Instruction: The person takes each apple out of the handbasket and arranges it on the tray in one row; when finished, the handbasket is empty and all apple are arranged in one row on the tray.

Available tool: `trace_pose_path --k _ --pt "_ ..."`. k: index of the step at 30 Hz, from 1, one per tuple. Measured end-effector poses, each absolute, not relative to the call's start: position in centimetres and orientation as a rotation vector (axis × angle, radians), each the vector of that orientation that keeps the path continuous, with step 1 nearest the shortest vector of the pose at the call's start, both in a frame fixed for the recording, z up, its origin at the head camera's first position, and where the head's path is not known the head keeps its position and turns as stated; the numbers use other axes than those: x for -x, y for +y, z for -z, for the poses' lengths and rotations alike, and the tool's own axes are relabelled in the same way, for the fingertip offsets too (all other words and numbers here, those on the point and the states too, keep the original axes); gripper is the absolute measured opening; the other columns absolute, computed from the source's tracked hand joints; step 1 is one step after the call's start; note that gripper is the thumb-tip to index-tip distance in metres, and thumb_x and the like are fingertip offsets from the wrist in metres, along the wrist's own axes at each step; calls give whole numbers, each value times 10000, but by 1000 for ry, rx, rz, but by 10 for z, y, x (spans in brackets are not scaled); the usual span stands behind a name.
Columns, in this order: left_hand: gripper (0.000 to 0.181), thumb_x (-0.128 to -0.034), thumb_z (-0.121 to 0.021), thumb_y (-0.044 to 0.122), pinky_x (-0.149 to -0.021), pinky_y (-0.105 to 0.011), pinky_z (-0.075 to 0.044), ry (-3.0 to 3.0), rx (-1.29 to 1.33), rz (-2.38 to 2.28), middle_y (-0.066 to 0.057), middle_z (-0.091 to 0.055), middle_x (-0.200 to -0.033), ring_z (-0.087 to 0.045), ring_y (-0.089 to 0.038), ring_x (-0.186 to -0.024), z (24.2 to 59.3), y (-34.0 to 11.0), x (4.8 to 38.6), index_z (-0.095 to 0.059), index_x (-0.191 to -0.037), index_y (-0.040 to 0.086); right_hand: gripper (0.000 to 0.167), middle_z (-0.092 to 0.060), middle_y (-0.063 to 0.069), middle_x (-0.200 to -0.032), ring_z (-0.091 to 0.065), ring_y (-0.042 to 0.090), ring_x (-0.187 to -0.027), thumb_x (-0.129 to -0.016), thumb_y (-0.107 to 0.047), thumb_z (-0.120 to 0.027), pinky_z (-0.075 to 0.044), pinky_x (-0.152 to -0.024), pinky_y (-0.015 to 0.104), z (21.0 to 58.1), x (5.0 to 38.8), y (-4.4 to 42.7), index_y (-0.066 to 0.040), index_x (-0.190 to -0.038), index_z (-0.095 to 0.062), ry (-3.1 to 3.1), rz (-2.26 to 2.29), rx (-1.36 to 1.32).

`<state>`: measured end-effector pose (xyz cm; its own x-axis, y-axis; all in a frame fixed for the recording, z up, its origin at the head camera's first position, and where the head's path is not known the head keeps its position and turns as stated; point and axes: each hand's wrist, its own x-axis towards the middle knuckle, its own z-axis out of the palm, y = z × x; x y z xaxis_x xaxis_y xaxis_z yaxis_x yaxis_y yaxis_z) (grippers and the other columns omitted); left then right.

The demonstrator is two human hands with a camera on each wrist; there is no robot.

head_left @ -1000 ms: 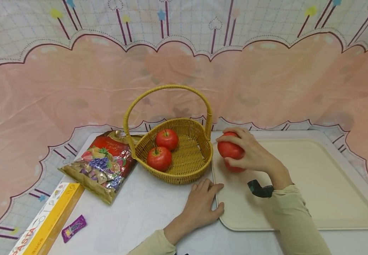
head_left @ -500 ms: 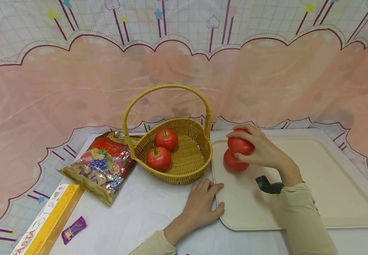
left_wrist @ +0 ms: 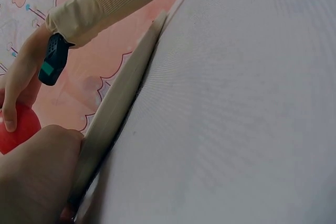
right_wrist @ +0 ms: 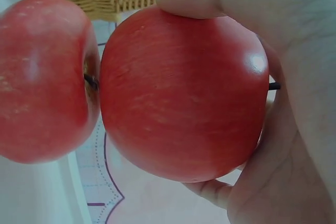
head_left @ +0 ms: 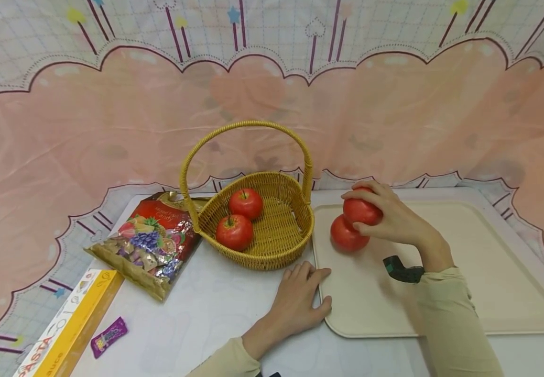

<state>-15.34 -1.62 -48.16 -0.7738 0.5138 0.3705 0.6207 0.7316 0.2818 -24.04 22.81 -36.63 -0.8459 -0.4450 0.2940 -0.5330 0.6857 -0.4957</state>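
Observation:
My right hand grips a red apple, its thumb and fingers curled round the sides. Below it, a second red apple sits on the cream tray near the left rim. In the right wrist view, the held apple meets the stem end of the other apple; whether it bears weight there I cannot tell. My left hand rests at the tray's left rim, fingers extended and thumb over the edge. The left wrist view shows part of that hand against the tray's side.
A wicker basket with a tall handle stands left of the tray, two apples inside. Further left lie a mixed fruit candy bag, a yellow-and-white pasta box and a purple wrapped candy. A patterned cloth hangs behind.
My right hand has carried its apple rightward, from above the tray's left rim to over the tray's apple. The left hand keeps its place at the rim.

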Motion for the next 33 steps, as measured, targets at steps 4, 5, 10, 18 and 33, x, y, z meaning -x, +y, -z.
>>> trace_pose_path --k 4,5,10,18,33 --pt "479 -804 -592 367 -771 -271 -319 -2672 890 580 37 -483 -952 -447 -108 -855 481 -17 153 -563 -1254 207 539 -423 -3 -1346 -340 259 -1252 -735 -190 -764 -468 -862 544 366 240 232 -279 -1230 -570 -2763 -885 -792" --pt "479 -804 -594 366 -772 -274 -321 -2674 889 584 36 -485 -953 -448 -108 -855 481 -17 153 -564 -1254 206 539 -420 -5 -1348 -341 258 -1252 -737 -191 -763 -466 -866 541 366 240 233 -279 -1231 -568 -2768 -889 -790" --pt "477 -802 -601 360 -775 -277 -324 -2673 886 585 33 -489 -952 -453 -111 -860 481 -17 152 -567 -1251 202 537 -416 -2 -1348 -344 256 -1247 -751 -197 -757 -470 -866 531 368 241 237 -273 -1244 -558 -2793 -903 -777" --pt "474 -803 -595 371 -777 -277 -324 -2656 889 578 33 -492 -961 -462 -114 -885 483 -16 154 -565 -1247 207 518 -424 58 -1340 -356 301 -1228 -778 -188 -738 -473 -870 554 366 240 243 -220 -1261 -553 -2810 -912 -793" --pt "473 -797 -600 363 -777 -279 -323 -2665 882 564 36 -485 -945 -453 -114 -855 480 -15 153 -570 -1244 208 519 -425 122 -1328 -308 377 -1276 -761 -174 -740 -437 -876 605 370 242 258 -164 -1246 -556 -2817 -865 -785"
